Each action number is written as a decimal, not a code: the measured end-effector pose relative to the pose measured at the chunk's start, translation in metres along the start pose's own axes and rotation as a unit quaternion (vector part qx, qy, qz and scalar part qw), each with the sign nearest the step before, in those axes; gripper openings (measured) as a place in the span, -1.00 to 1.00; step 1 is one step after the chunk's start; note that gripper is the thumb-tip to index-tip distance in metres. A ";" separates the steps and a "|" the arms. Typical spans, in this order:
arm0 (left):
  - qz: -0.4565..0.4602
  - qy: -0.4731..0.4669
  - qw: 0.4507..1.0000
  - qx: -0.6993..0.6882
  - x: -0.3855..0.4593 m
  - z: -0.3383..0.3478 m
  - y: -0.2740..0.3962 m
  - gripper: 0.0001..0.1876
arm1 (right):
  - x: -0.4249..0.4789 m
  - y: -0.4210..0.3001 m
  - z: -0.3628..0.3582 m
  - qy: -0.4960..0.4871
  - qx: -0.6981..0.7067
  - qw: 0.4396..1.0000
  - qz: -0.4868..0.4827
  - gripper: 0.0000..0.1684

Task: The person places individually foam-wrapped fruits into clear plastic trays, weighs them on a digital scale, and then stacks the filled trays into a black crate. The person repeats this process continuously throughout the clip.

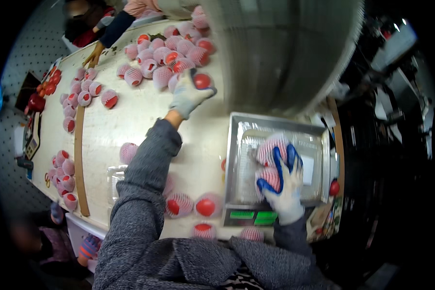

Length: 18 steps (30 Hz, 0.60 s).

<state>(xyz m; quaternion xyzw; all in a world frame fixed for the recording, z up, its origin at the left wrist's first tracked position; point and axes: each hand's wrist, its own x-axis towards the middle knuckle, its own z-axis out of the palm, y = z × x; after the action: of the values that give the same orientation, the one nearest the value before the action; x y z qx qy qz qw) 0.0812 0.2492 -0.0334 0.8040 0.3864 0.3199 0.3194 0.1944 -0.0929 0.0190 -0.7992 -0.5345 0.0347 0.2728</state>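
My left hand [190,95], in a pale glove with a dark coated palm, reaches to the near side of a fruit pile. Its thumb and fingers curve around a red fruit [202,81]. My right hand [286,190], in a white glove with blue fingers, is over a clear plastic tray [248,156]. Thumb and fingers grip a red fruit in a pink foam net [270,178]. Another netted fruit [272,149] lies against it in the tray. Beneath the tray is the metal pan [233,145] of a scale with a green-lit display [253,215].
A heap of netted fruits [163,54] covers the table's far part. Smaller groups lie left, along a wooden strip [80,159]. Several netted fruits [179,205] sit near my body. A large metal cylinder [282,54] rises behind the scale. A co-worker's hand [94,54] reaches in at upper left.
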 end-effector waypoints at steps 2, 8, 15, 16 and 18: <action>-0.058 -0.056 0.934 -0.348 -0.049 -0.018 0.032 -0.36 | -0.001 0.004 0.003 0.002 0.002 1.000 -0.005 -0.10; 0.107 -0.219 0.970 -0.025 -0.140 -0.014 0.141 -0.34 | -0.015 0.001 0.001 0.057 -0.010 0.997 0.059 -0.08; 0.110 -0.030 0.993 -0.019 -0.127 -0.030 0.144 -0.42 | -0.089 0.029 -0.045 0.235 0.218 0.919 0.229 -0.62; 0.052 -0.112 0.988 -0.091 -0.129 -0.038 0.138 -0.33 | -0.100 0.031 -0.053 0.244 0.266 0.904 0.231 -0.67; 0.123 -0.170 0.974 -0.089 -0.138 -0.039 0.116 -0.25 | -0.122 0.042 -0.065 0.212 0.391 0.868 0.220 -0.72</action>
<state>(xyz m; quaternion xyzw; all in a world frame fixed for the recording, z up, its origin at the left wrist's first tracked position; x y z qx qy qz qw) 0.0312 0.0885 0.0412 0.8564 0.1942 0.2482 0.4090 0.2003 -0.2372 0.0259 -0.7120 -0.2164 0.1298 0.6553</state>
